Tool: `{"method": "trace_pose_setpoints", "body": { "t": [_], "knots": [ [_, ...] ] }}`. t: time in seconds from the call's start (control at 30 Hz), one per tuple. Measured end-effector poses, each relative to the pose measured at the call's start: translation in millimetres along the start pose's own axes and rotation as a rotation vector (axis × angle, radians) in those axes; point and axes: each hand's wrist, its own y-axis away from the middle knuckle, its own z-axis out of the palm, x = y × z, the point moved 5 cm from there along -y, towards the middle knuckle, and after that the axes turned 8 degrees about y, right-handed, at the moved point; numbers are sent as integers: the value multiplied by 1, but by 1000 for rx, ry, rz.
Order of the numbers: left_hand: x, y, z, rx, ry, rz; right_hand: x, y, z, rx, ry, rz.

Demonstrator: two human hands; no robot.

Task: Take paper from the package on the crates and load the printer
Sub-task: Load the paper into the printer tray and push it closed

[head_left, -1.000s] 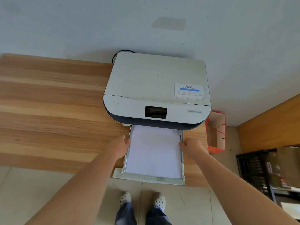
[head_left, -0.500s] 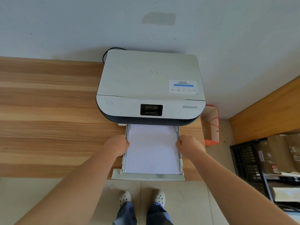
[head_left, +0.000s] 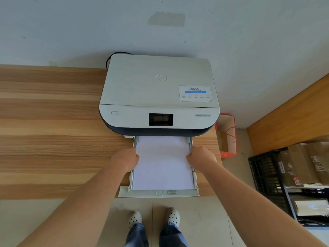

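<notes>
One printer (head_left: 159,93) sits on one wooden table (head_left: 49,125) against a pale wall, with one paper tray (head_left: 158,193) drawn out from its front and one stack of white paper (head_left: 162,163) lying flat in it. Two hands are at work: the left hand (head_left: 125,158) is curled against the tray's left side rail and the right hand (head_left: 201,156) against the right rail, fingers bent inward at the edges of the stack (whether they pinch the paper itself or only press the rails cannot be told from here). The stack's long axis runs from the printer's mouth straight toward the person, its far short edge tucked just under the dark lower body of the machine and its near short edge against the tray's front lip, which overhangs the table edge. The printer is a rounded, smooth cream-white plastic box with a dark band beneath, one small black screen on its front and one label with a blue stripe on the lid. The table shows striped light and brown wood grain. To the right stand one red paper bag (head_left: 227,138) on the tiled floor and black lattice plastic crates (head_left: 265,173) carrying brown cardboard packages (head_left: 302,163). Two white perforated clogs show below.
</notes>
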Motion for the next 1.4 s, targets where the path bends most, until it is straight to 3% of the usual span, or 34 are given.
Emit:
{"method": "trace_pose_setpoints", "body": {
  "t": [0.57,0.8,1.17,1.4],
  "knots": [
    [-4,5,-2,17,-17,8,6,2,2,11,-3,-20],
    [-1,4,2,13,3,-23,-1,5,4,0,108,-25],
    [1,12,2,-4,-16,-18,-2,13,1,12,48,-18],
    [11,51,1,154,-60,128,-2,52,1,137,76,-121]
  ]
}}
